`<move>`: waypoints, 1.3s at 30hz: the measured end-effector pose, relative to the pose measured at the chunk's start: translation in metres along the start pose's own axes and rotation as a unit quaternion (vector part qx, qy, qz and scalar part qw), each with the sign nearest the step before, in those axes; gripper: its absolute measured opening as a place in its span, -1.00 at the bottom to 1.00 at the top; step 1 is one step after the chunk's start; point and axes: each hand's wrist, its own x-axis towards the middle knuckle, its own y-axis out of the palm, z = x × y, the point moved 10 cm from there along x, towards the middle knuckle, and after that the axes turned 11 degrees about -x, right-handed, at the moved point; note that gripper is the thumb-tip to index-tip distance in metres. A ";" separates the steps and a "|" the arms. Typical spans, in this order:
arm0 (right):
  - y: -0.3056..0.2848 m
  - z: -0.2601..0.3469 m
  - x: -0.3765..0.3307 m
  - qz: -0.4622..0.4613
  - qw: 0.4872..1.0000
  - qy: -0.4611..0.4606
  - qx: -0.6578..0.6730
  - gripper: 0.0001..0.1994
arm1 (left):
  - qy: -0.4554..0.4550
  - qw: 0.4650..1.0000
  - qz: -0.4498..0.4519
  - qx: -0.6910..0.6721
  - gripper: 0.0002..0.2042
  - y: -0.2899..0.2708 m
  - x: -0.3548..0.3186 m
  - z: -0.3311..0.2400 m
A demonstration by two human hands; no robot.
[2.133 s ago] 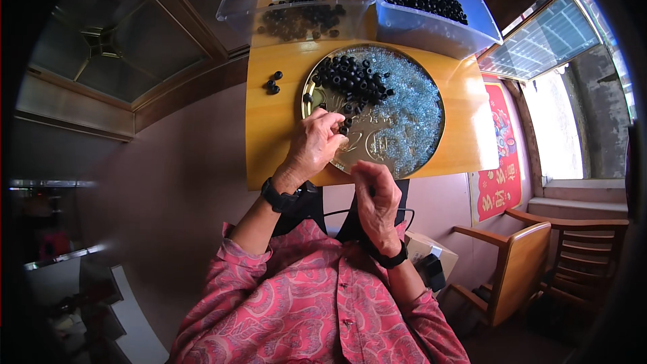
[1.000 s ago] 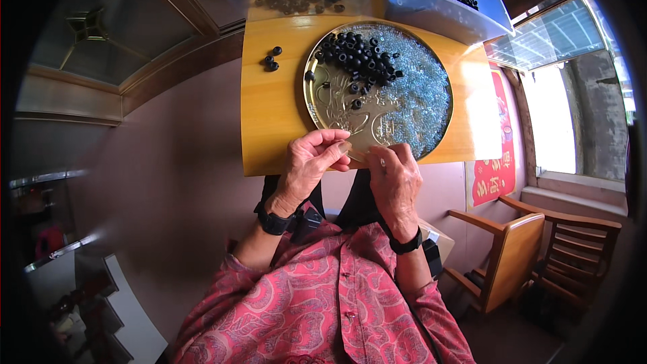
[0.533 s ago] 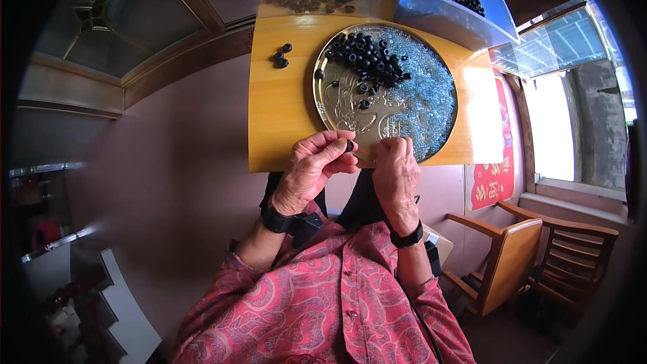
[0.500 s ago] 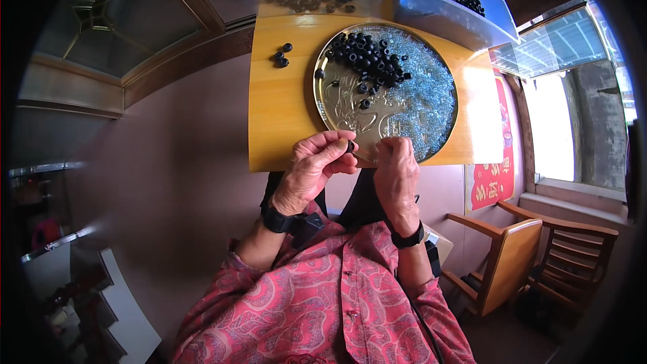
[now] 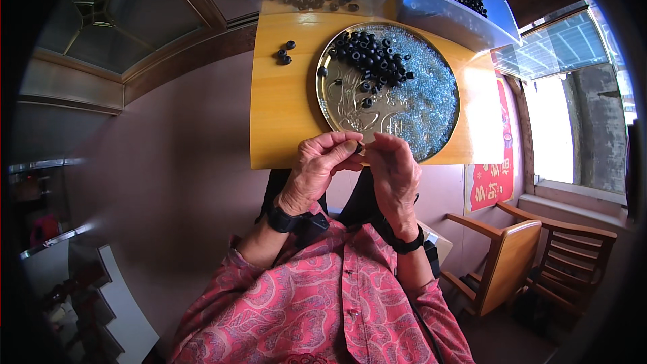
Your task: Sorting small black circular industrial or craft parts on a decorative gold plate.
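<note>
— What does the left hand (image 5: 317, 167) hold?
— One bead (image 5: 358, 149), pinched at its fingertips.
— And the right hand (image 5: 396, 174)?
— It is just beside the bead; whether it grips something, I cannot tell.
— The tray (image 5: 352, 106)?
— Beyond both hands, on the bench (image 5: 283, 111).

I see two bins (image 5: 465, 27) behind the tray (image 5: 352, 105), one bead heap (image 5: 369, 58) on its back-left part, another heap (image 5: 428, 104) on its right, three loose beads (image 5: 286, 60) left of it.
</note>
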 end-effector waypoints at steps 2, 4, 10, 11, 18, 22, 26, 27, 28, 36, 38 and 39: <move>0.000 0.002 0.001 0.000 1.000 -0.008 -0.014 -0.74 | 0.003 1.000 -0.002 0.010 -0.78 0.001 -0.001 -0.001; 0.000 0.003 0.000 0.000 0.999 -0.016 -0.028 -0.71 | 0.007 1.000 -0.004 0.019 -0.78 0.002 -0.002 -0.002; 0.000 0.007 0.003 0.043 0.995 -0.034 -0.078 -0.66 | 0.013 0.993 -0.003 0.120 -0.79 0.000 -0.004 -0.008; 0.003 0.008 0.004 0.069 0.994 -0.041 -0.076 -0.65 | 0.006 0.989 0.020 0.145 -0.80 0.003 -0.005 -0.009; 0.023 -0.027 -0.001 0.207 0.965 0.116 0.111 -0.62 | -0.065 0.978 0.105 0.166 -0.79 0.002 -0.010 -0.003; 0.027 -0.028 0.002 0.180 0.945 0.179 0.209 -0.67 | -0.093 0.991 0.086 -0.049 -0.77 0.004 -0.009 0.003; 0.025 -0.026 0.004 0.147 0.949 0.192 0.202 -0.73 | -0.085 0.988 0.082 -0.097 -0.74 0.001 -0.008 0.006; 0.024 -0.026 0.004 0.149 0.949 0.192 0.202 -0.73 | -0.084 0.988 0.081 -0.098 -0.74 0.002 -0.008 0.006; 0.025 -0.027 0.004 0.149 0.949 0.192 0.201 -0.72 | -0.084 0.989 0.076 -0.099 -0.74 0.002 -0.008 0.006; 0.029 -0.024 0.004 0.140 0.955 0.183 0.184 -0.71 | -0.065 0.991 0.053 -0.103 -0.76 -0.003 -0.008 0.005; 0.028 -0.020 0.004 0.125 0.963 0.166 0.173 -0.72 | -0.055 0.995 0.034 -0.079 -0.77 -0.003 -0.010 0.001; 0.030 -0.021 0.002 0.126 0.963 0.166 0.172 -0.72 | -0.055 0.995 0.033 -0.080 -0.77 -0.004 -0.009 0.002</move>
